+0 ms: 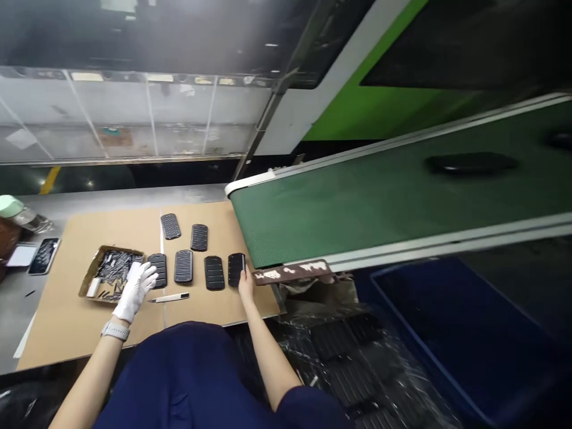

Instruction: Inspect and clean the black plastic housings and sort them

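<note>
My left hand (134, 290), in a white glove, is over the right edge of a shallow box (95, 262) of small dark and brass-coloured pieces. Its fingers reach toward a black ribbed part (158, 270); whether they hold anything is too small to tell. My bare right hand (245, 285) grips the right edge of another black ribbed part (236, 270), at the right of the cardboard sheet. More such parts (183, 266) (214, 273) lie between the hands, and two (170, 226) (199, 237) lie farther back. A white and black pen-like tool (170, 298) rests in front of them.
A green conveyor belt (357, 196) slopes up at the right, carrying a dark part (471, 163). Below it are a blue bin (460, 333) and plastic-wrapped black parts (353, 363). A phone (43, 256) and a bottle (31, 219) stand at the far left.
</note>
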`<state>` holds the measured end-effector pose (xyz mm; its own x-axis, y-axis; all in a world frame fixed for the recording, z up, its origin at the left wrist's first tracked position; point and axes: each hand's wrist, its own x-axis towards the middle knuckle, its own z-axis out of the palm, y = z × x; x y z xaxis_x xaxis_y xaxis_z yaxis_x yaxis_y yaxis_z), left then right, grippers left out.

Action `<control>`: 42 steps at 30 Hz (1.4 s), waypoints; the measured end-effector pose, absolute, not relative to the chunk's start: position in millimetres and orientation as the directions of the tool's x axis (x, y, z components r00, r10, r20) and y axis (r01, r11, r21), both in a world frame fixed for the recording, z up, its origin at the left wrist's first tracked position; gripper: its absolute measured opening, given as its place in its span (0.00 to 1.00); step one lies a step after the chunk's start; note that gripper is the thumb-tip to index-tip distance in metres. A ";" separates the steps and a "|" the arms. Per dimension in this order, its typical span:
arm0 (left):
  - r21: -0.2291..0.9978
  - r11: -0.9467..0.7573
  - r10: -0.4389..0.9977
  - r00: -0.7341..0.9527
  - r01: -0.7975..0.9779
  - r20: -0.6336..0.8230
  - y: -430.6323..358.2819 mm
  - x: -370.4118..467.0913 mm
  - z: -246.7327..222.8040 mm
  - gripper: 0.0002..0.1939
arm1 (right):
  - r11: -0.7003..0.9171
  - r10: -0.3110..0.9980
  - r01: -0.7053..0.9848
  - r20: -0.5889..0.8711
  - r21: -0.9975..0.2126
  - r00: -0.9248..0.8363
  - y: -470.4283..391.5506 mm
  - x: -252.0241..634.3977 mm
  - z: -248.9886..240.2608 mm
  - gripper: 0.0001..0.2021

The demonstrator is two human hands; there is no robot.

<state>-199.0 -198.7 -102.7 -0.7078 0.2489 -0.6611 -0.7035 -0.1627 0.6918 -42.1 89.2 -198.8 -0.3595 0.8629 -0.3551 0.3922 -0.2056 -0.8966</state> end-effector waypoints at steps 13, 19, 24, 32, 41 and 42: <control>0.722 -0.014 0.224 -0.706 -0.691 -0.672 -176.7 -195.8 -92.5 0.12 | -0.140 0.982 0.587 -0.186 -0.797 -0.019 135.6 105.9 -146.1 0.06; 0.716 0.045 0.225 -0.691 -0.697 -0.687 -165.6 -191.0 -86.3 0.13 | -0.505 0.857 0.686 -0.207 -0.523 0.473 217.1 202.3 -125.1 0.17; 0.729 0.093 0.206 -0.703 -0.678 -0.681 -160.6 -186.7 -88.7 0.14 | -0.650 0.758 0.686 -0.332 -0.325 0.561 252.1 225.9 -137.7 0.15; 0.740 0.104 0.184 -0.719 -0.664 -0.670 -175.3 -177.6 -100.3 0.13 | -0.698 0.712 0.680 -0.320 -0.225 0.625 269.7 227.3 -153.0 0.17; 0.731 0.058 0.149 -0.718 -0.680 -0.680 -160.0 -168.7 -99.5 0.11 | -0.641 0.739 0.591 -0.186 -0.489 0.648 263.6 228.0 -136.2 0.11; 0.733 0.054 0.163 -0.718 -0.678 -0.676 -160.2 -168.4 -100.6 0.11 | -0.612 0.745 0.571 -0.157 -0.547 0.648 262.1 227.5 -130.7 0.12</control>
